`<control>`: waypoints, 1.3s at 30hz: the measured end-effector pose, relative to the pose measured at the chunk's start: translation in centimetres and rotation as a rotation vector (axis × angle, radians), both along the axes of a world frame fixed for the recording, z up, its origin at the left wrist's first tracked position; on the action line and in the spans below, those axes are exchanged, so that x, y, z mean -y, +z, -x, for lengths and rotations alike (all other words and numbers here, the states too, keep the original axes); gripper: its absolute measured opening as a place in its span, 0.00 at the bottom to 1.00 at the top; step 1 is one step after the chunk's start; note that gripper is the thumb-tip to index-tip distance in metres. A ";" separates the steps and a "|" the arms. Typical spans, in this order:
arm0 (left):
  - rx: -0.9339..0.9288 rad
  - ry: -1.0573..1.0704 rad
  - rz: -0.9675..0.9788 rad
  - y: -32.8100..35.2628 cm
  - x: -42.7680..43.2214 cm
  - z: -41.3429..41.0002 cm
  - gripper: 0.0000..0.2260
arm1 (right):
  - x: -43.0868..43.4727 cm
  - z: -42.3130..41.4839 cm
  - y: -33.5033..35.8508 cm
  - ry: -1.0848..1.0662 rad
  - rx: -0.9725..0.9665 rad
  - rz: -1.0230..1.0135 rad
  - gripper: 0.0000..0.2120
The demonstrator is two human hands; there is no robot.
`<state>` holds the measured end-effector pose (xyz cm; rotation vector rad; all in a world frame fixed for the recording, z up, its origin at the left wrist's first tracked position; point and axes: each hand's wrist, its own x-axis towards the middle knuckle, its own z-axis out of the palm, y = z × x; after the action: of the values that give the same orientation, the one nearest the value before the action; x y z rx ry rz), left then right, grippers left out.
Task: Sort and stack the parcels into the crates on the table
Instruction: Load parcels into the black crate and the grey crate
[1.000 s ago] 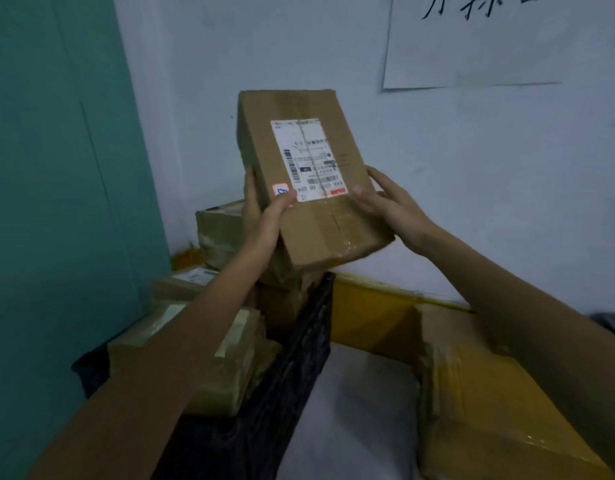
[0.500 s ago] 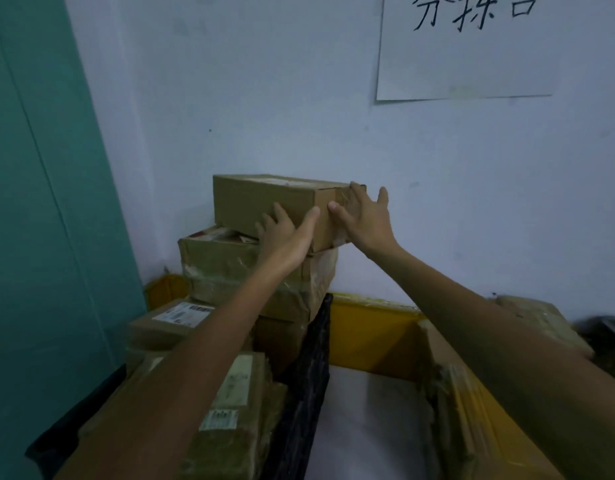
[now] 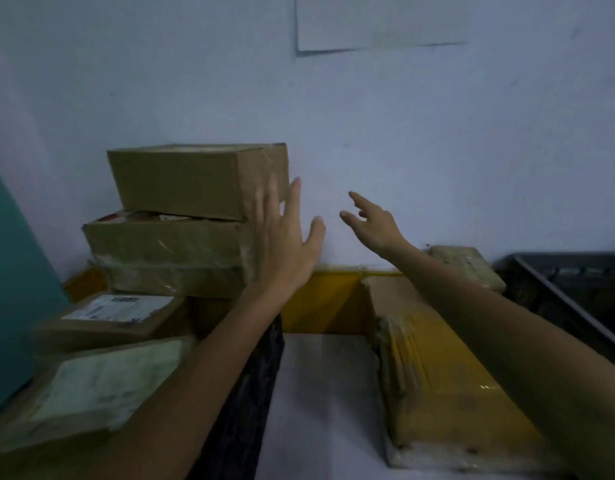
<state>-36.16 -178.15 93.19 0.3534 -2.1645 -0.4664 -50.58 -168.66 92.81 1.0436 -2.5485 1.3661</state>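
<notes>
Both bare forearms reach forward and up from the bottom of the view. The left hand [image 3: 285,244] is raised with its back to the camera, fingers spread and straight, fingertips level with the lower half of the top cardboard box [image 3: 195,180]; it holds nothing, and motion blur may hide whether the fingers touch that box's right end. The right hand [image 3: 373,221] hangs empty to the right of the box, well clear of it, fingers loosely parted and pointing left.

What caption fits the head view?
Both hands, left and right, open beside the top box on the stack.
</notes>
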 end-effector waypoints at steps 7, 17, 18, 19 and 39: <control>0.273 -0.274 -0.234 -5.3 -9.2 9.0 0.23 | -13.4 6.7 -3.5 -0.209 0.020 -0.078 0.29; 0.430 -0.449 -0.703 -12.6 -18.9 21.5 0.29 | -23.2 16.7 -8.9 -0.144 0.212 -0.252 0.34; 0.415 -0.455 -0.764 -13.0 -19.3 22.3 0.31 | -23.2 17.3 -9.5 -0.119 0.270 -0.234 0.35; 0.395 -0.452 -0.814 -13.4 -19.6 23.0 0.33 | -23.1 17.7 -9.9 -0.086 0.341 -0.197 0.35; -0.057 -0.434 -0.710 -6.5 -19.1 18.9 0.27 | -23.4 15.7 -2.5 0.109 0.438 0.446 0.26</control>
<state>-55.09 -159.06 86.66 0.2385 -1.9538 -1.4790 -66.31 -145.30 90.29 0.8837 -2.2738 2.2726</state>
